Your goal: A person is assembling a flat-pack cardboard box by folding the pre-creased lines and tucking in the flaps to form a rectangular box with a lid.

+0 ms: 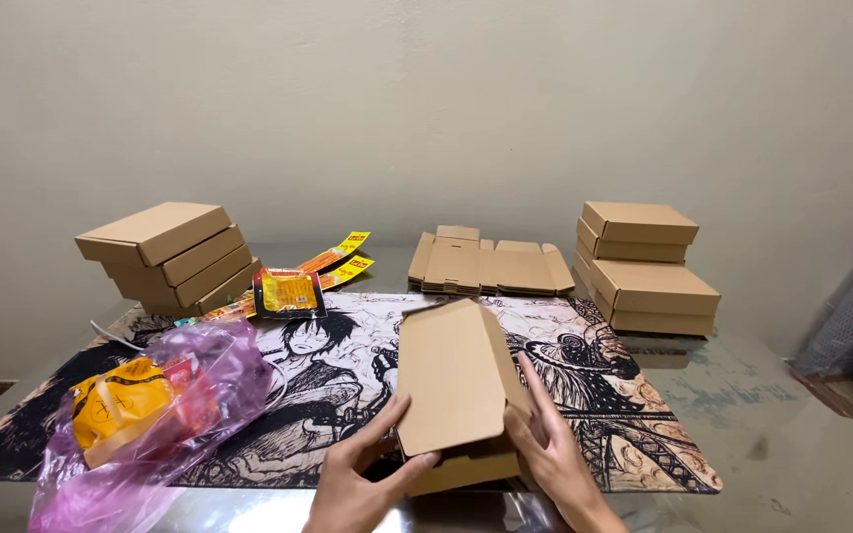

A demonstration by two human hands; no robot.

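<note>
A brown cardboard box (451,380), partly folded with its lid raised, rests on the printed desk mat (634,434) near the front edge. My left hand (362,479) grips its lower left corner, thumb on the lid. On the other side, my right hand (550,449) holds the right wall with fingers stretched along it.
A pile of flat unfolded boxes (486,265) lies at the back centre. Stacks of closed boxes stand at back left (172,255) and back right (646,266). A pink plastic bag (165,410) with orange packets sits front left. A black-and-yellow packet (288,292) lies beside orange strips (333,259).
</note>
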